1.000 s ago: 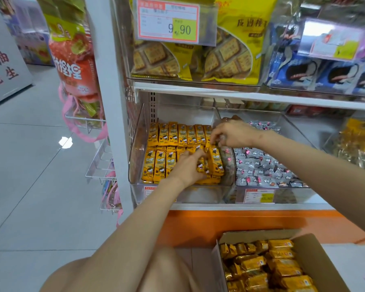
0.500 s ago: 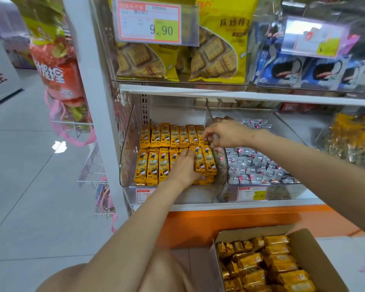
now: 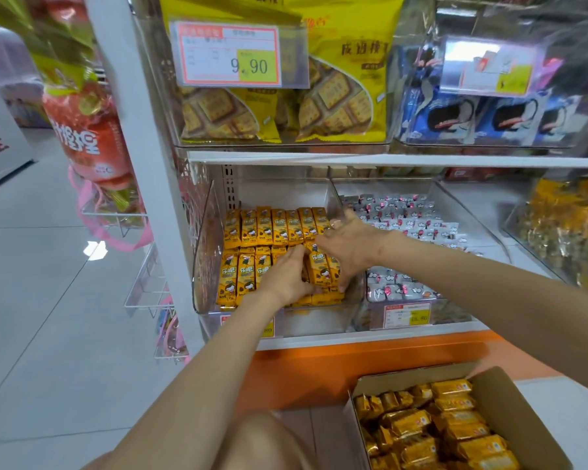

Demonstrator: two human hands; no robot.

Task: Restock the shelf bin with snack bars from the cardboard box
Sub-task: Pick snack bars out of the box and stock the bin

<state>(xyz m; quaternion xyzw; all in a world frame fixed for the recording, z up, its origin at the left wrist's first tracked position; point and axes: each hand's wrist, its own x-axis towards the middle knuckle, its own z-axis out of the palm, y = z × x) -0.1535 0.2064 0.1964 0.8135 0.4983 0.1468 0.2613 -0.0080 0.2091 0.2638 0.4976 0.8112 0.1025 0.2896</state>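
A clear shelf bin (image 3: 204, 252) holds rows of yellow snack bars (image 3: 269, 228) standing side by side. My left hand (image 3: 287, 276) lies over the front row with its fingers curled against the bars. My right hand (image 3: 348, 249) reaches in from the right and grips a small bunch of bars (image 3: 321, 269) at the bin's right side, thumb down along the end bar. Low at the right, the open cardboard box (image 3: 510, 398) is full of loose gold-wrapped bars (image 3: 435, 425).
A second clear bin (image 3: 462, 215) with white-wrapped sweets sits right of the first. Above hang yellow cracker bags (image 3: 336, 96) and a 9.90 price tag (image 3: 230, 57). A white upright post (image 3: 140, 130) and wire racks (image 3: 146, 283) stand at the left, beside tiled floor.
My right hand came down from the bin's back right corner onto the front-row bars beside my left hand. The view shifted slightly.
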